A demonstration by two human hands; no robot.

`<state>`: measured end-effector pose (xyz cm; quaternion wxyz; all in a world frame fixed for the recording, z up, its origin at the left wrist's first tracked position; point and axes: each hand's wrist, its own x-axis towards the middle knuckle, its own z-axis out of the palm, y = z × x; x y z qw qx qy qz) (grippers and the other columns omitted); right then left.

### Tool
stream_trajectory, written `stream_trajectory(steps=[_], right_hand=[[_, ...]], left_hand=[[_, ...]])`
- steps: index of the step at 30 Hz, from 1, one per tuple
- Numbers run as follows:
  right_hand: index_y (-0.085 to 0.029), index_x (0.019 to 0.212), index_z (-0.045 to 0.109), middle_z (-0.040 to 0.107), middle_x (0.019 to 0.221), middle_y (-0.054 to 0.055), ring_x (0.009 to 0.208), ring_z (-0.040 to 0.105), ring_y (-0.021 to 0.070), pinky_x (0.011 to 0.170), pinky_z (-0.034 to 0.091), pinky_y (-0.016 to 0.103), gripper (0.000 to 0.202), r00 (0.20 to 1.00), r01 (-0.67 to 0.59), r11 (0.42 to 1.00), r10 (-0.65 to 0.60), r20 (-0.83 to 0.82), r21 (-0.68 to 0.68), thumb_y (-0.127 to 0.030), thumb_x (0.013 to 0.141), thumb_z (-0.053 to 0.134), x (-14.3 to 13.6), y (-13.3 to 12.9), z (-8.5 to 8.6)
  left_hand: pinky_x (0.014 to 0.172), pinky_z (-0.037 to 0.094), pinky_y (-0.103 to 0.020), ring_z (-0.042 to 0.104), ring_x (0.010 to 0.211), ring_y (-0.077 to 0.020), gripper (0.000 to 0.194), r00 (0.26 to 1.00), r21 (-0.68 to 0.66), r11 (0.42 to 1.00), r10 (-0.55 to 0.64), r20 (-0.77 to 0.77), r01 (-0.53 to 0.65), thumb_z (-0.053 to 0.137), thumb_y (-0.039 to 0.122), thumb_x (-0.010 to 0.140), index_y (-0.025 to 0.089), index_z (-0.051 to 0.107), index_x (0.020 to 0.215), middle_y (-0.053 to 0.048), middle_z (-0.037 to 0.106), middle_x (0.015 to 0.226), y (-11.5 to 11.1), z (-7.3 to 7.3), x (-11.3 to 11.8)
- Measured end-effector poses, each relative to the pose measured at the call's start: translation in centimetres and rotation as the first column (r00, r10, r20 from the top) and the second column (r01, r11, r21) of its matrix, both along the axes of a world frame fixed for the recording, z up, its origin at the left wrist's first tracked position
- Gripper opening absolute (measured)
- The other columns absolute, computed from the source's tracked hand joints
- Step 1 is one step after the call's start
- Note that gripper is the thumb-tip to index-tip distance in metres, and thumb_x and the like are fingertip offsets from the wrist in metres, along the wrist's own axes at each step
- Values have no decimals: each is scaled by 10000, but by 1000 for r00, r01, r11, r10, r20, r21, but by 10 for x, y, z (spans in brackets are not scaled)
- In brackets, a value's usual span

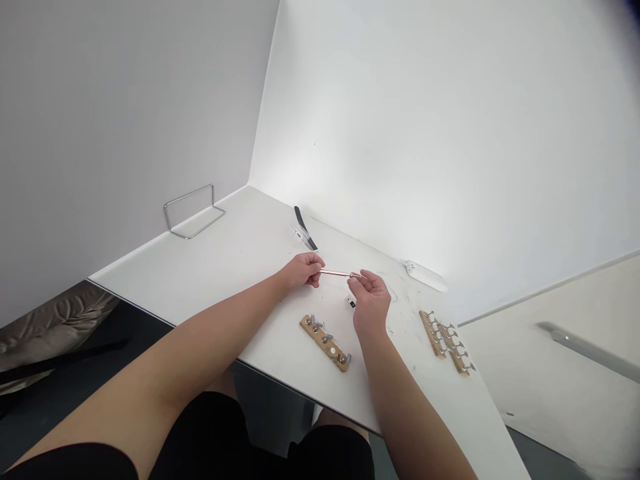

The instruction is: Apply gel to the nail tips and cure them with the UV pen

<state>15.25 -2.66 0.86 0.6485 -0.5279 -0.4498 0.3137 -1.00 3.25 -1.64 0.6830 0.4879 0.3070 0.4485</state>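
Note:
Between my two hands a thin, copper-coloured rod (336, 272) is stretched level above the white table. My left hand (302, 270) pinches its left end. The fingertips of my right hand (371, 297) close on the other end, hiding part of it. Just below them on the table lies a wooden strip (324, 344) with several metal bolts and round fittings along it. A small white piece with a black mark (351, 303) rests beside my right wrist, partly covered.
Two wooden strips with several upright metal pins (447, 341) lie near the table's right edge. A black strap-like item (305, 227) and a small clear packet (300, 235) are at the back. A white power strip (425, 275) lies along the wall; a wire bracket (195, 212) stands at left.

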Motion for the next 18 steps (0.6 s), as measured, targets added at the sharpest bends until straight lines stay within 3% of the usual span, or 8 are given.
stream_trajectory(steps=[3, 6, 8, 10, 13, 16, 18], right_hand=[[-158, 1074, 513, 666, 941, 96, 815, 628, 177, 740, 488, 350, 461, 998, -4, 1000, 4, 65, -3, -320, 671, 667, 11, -9, 4], [-158, 1065, 532, 658, 959, 106, 860, 623, 198, 760, 479, 364, 439, 950, 74, 996, -57, 306, -43, -373, 695, 628, 35, -19, 5], [-174, 1035, 564, 659, 954, 90, 869, 616, 210, 769, 463, 375, 419, 826, 156, 984, -80, 558, -90, -406, 689, 615, 54, -25, 3], [-205, 1030, 575, 658, 969, 68, 886, 606, 223, 771, 444, 387, 412, 644, 209, 966, -17, 765, -155, -431, 686, 601, 69, -29, 0], [-240, 1032, 582, 646, 1004, 52, 903, 589, 240, 732, 428, 378, 394, 410, 226, 945, 129, 903, -238, -437, 691, 588, 78, -30, -8], [-244, 960, 613, 651, 955, 57, 855, 585, 239, 661, 409, 342, 286, 288, 221, 935, 210, 934, -279, -383, 714, 573, 72, -26, -13], [-241, 915, 624, 656, 919, 59, 821, 584, 230, 631, 396, 323, 222, 286, 228, 932, 211, 935, -281, -328, 719, 567, 68, -24, -13]], left_hand=[[531, 457, -234, 502, 411, -67, 24, 1000, -19, 999, 27, -10, -28, 512, 158, 763, 155, 494, 778, 49, 500, 486, -1, 2, -1], [538, 460, -235, 491, 410, -61, 26, 998, -24, 998, 64, -19, -64, 519, 153, 759, 155, 498, 773, 51, 494, 487, -1, 3, -1], [537, 461, -236, 488, 410, -61, 30, 997, -23, 997, 71, -34, -72, 525, 157, 756, 156, 500, 773, 50, 493, 488, 0, 2, 0], [530, 459, -233, 488, 413, -62, 31, 996, -19, 997, 74, -51, -75, 527, 166, 756, 158, 504, 776, 47, 493, 492, 0, 1, 0], [534, 463, -234, 490, 430, -63, 48, 995, -14, 996, 88, -55, -89, 537, 189, 754, 160, 514, 784, 44, 492, 505, 1, -1, -1], [552, 474, -246, 489, 441, -63, 87, 992, -8, 994, 110, -63, -110, 559, 219, 741, 160, 525, 795, 41, 495, 523, 2, -3, -2], [553, 473, -248, 483, 443, -63, 111, 988, 3, 991, 134, -72, -135, 573, 235, 728, 160, 530, 797, 42, 491, 526, 2, -3, -3]])
